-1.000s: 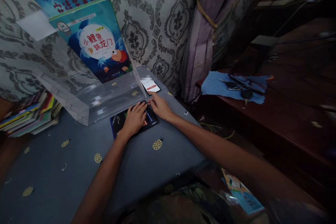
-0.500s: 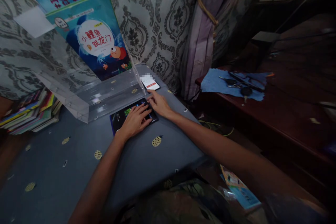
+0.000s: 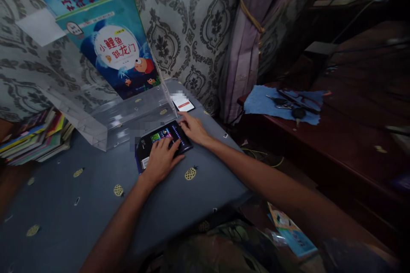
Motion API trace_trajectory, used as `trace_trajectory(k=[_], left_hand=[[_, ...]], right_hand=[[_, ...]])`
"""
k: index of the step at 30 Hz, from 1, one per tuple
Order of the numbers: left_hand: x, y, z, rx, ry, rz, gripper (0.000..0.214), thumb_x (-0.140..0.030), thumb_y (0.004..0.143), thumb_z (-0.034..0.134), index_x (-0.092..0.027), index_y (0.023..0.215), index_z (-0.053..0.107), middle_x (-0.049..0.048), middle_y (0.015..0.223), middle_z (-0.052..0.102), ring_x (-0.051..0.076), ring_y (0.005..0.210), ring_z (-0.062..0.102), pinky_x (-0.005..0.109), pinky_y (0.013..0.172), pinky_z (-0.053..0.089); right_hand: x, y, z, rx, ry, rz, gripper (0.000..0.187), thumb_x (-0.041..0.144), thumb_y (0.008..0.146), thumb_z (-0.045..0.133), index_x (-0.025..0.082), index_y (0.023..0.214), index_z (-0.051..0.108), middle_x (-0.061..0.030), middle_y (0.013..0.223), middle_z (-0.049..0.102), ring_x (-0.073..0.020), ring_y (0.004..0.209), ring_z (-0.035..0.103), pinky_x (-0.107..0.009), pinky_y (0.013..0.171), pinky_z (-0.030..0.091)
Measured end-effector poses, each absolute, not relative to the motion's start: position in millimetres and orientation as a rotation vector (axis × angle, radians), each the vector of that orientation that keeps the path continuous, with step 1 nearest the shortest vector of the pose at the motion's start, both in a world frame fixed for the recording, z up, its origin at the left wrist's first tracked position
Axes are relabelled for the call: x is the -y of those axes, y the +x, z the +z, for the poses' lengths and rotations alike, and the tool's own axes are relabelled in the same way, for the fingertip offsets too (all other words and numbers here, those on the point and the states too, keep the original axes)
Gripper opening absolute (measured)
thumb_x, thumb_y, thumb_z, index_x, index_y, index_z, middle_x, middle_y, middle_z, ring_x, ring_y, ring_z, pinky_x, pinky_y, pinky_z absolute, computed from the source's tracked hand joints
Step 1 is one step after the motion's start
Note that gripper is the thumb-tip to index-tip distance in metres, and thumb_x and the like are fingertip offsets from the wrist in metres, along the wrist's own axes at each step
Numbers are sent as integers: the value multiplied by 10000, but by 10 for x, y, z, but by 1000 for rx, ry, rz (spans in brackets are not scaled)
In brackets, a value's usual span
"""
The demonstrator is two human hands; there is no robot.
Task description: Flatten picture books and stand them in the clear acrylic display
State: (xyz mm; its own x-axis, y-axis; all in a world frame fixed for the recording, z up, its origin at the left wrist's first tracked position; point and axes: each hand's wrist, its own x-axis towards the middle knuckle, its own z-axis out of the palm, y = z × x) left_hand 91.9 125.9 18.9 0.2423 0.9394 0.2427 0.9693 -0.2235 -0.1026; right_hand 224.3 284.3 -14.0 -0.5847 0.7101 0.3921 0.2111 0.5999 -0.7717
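A flat black item (image 3: 149,140), like a thin book or package, lies on the cloth-covered table with small coloured pictures and white print on its face. My left hand (image 3: 162,158) rests over its near part, fingers spread. At the far right corner is my right hand (image 3: 194,129), its forefinger stretched out and the other fingertips at the item's edge; it is not plainly gripping. A phone (image 3: 184,103) with a lit white screen lies just beyond my right hand.
A clear stand (image 3: 99,134) holds upright picture books (image 3: 117,51) behind my hands. Stacked books (image 3: 38,136) are at the left. On a dark red surface to the right, a blue cloth (image 3: 256,102) bears keys (image 3: 298,113). A patterned curtain (image 3: 192,30) hangs behind.
My left hand has drawn back toward me across the black item, uncovering more of its pictures. My right hand stays at the corner.
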Motion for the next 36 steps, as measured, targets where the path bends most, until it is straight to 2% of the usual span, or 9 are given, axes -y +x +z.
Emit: trace_trajectory(k=[6,10,14,18,22,25,28,31,36], left_hand=[[-1235,905,75,1775,-2228,-118,497,-476,978,539,-117,1320,574,219,1290,638,335,1220,604,475,1014,500],[-1243,944,101,1722,-2234,-31,345,-376,1024,474,-99,1184,605,239,1274,657,339,1251,609,451,992,521],[-1231,960,271,1824,-2250,26,258,-279,1057,378,-148,1049,600,179,1095,722,289,1055,705,372,821,564],[-1180,919,469,1993,-2272,-59,244,-252,1063,345,-185,990,568,102,874,723,237,833,723,285,651,498],[-1109,859,661,2154,-2254,-400,249,-270,1055,323,-215,958,545,19,730,664,169,637,650,246,576,391],[-1068,816,816,2224,-2213,-717,269,-322,1042,321,-228,902,529,-26,638,569,142,558,561,240,559,344],[-1044,760,972,2241,-2160,-945,279,-359,1019,350,-231,821,498,-43,615,509,128,544,500,235,566,336],[-1025,696,1118,2217,-2078,-1070,305,-383,1007,369,-228,765,474,-50,603,471,123,547,460,236,562,318],[-1005,603,1267,2081,-1830,-1428,386,-429,1004,420,-216,683,436,-48,612,411,120,588,409,239,569,307]], right_hand=[[-2763,2244,-94,2289,-559,790,412,166,943,497,209,1343,589,-84,1182,732,-246,1158,621,-454,1053,447],[-2777,2241,-57,2284,-558,839,309,251,989,486,163,1222,669,-115,1199,728,-249,1139,641,-414,1025,460],[-2827,2240,-32,2126,-597,1048,399,411,1037,413,175,1047,735,-78,1002,776,-220,964,698,-332,887,506],[-2845,2233,-25,2010,-639,1154,560,558,1025,367,155,997,754,-68,846,769,-216,831,699,-316,795,499],[-2842,2217,-11,1909,-612,1207,649,700,951,413,157,888,763,-47,728,723,-207,742,663,-317,747,482],[-2845,2205,15,1726,-589,1407,646,752,889,482,170,833,757,-33,679,696,-189,688,637,-315,725,485],[-2848,2211,76,1503,-587,1645,555,722,826,610,186,845,750,-26,699,709,-169,684,630,-299,710,490],[-2818,2231,172,1369,-553,1810,435,601,750,763,201,919,742,-27,818,740,-162,763,656,-267,695,498],[-2656,2219,276,1304,-466,2005,409,383,644,881,225,975,700,-8,901,720,-148,808,663,-231,641,487]])
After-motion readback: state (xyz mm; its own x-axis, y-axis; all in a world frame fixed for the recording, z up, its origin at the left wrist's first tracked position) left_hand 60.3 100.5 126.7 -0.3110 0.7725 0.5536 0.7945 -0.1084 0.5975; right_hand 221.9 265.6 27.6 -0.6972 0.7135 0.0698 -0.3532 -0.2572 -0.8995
